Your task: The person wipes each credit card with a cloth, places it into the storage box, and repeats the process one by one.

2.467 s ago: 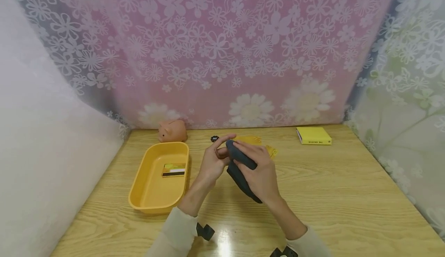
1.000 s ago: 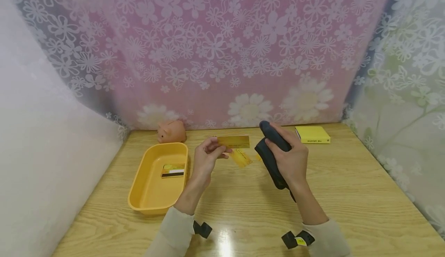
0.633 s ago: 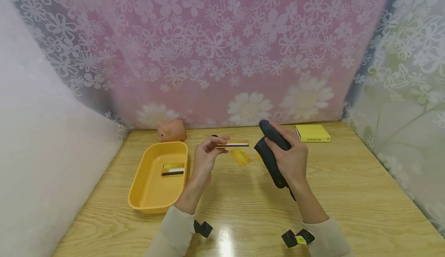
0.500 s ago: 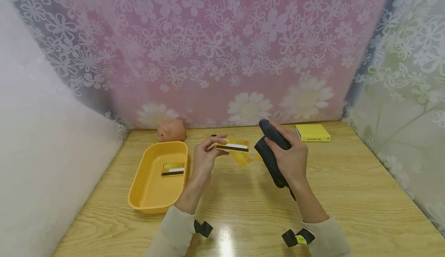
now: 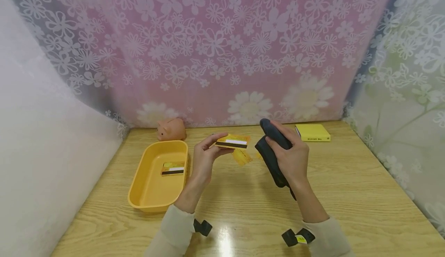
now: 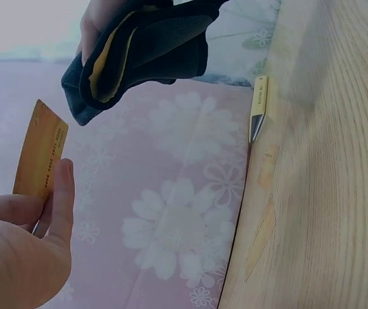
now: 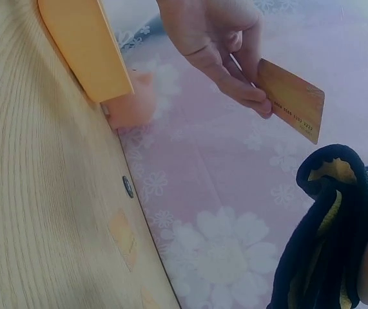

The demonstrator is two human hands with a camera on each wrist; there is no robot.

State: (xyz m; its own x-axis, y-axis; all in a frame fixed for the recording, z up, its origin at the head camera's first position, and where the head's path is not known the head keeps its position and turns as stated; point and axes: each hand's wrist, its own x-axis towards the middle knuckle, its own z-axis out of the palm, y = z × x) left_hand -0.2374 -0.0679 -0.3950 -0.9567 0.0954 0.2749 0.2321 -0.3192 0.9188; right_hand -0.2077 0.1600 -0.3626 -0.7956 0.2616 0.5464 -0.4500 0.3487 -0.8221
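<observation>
My left hand [image 5: 204,158] pinches a gold bank card [image 5: 232,142] between thumb and fingers, above the table. Its dark stripe and white signature strip face the head camera. Embossed digits show on the other face in both wrist views. My right hand [image 5: 292,160] grips a dark folded fabric wallet [image 5: 270,162], raised to the right of the card and apart from it. In the right wrist view the wallet [image 7: 319,238] gapes at one end and shows a yellow lining. What lies deeper inside it is hidden.
A yellow tray [image 5: 153,189] at left has a card [image 5: 172,169] in it. Behind stands a pink piggy bank [image 5: 172,129]. Yellow cards [image 5: 242,158] lie on the table beyond my hands, near a dark round chip [image 7: 127,187]. A yellow book [image 5: 314,132] lies back right.
My left hand has drawn away from the wallet and now holds the bank card, turned from its plain gold face to its striped face. My right hand has moved right with the wallet.
</observation>
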